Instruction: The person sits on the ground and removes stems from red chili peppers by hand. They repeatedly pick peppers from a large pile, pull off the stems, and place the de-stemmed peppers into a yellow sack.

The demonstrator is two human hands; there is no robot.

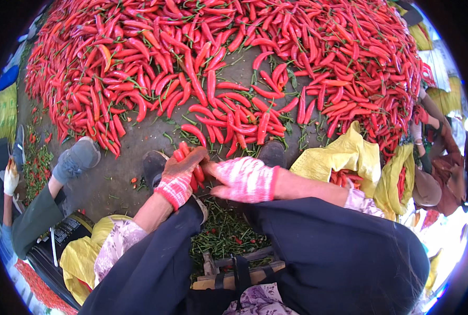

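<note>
My left hand [182, 177], in a pink and white knit glove with stained fingers, is closed around several red chili peppers [197, 173] between my knees. Close against it on the right, my right hand [244, 179] wears a matching glove; its fingertips are blurred at the stem end of the bunch, and whether they pinch anything is not clear. Just beyond both hands lies a loose cluster of red chilies [238, 122] with green stems. Behind that cluster a large heap of red chilies [336, 51] spreads across the grey floor.
Green stems [230, 232] litter the floor between my feet, by a wooden stool [242, 273]. An open yellow woven sack [336, 151] with chilies stands at the right, another yellow sack [76, 264] at the lower left. Co-workers sit at both sides; one's shoe [78, 157] is near the heap.
</note>
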